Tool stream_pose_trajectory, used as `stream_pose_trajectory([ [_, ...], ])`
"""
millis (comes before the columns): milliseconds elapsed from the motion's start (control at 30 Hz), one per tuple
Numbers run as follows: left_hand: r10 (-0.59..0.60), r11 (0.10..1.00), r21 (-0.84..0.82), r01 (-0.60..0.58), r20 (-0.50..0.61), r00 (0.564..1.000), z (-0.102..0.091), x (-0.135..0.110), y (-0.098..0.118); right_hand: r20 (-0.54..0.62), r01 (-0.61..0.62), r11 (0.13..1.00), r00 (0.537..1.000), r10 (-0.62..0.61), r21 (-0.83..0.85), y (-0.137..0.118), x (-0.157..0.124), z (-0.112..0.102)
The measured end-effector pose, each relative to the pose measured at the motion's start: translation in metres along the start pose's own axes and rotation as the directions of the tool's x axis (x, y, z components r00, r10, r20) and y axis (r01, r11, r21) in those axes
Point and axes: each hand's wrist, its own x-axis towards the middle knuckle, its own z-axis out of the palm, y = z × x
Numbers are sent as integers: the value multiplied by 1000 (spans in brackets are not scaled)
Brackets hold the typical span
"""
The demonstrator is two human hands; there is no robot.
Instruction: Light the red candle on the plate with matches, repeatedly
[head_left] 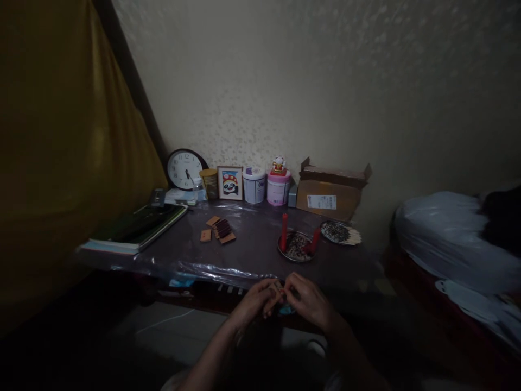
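In front of the table edge, my left hand (257,300) is closed around a small brown matchbox (277,287). My right hand (306,296) is pinched at the box's right side; whatever lies between its fingertips is too small and dark to make out. Just beyond the hands stands a round metal plate (300,257) covered in dark bits. It carries an upright red candle (284,233) and a second red candle (314,243) that leans. Further right, another plate (334,239) bears a pile of pale matchsticks (353,236). Brown matchboxes (205,235) and dark strips (222,228) lie on the left.
The table (244,258) has a shiny plastic cover. Along the wall stand a clock (185,169), a panda picture (230,183), a white tub (254,185), a pink tub (278,189) and a cardboard box (330,193). Books (140,233) lie left, beside a yellow curtain (73,152).
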Motion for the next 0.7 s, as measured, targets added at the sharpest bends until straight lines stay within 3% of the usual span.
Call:
stream_pose_trajectory([
  [233,61,993,-96,-68,-73,995,0,-2,9,-141,-103,943,978,154,316,11,4,0],
  [433,79,973,-209,-103,-117,990,6,-10,19,-57,-210,774,951,303,597,3,10,4],
  [700,134,930,-330,-165,-114,984,9,-14,25,24,-329,513,858,513,792,0,11,5],
])
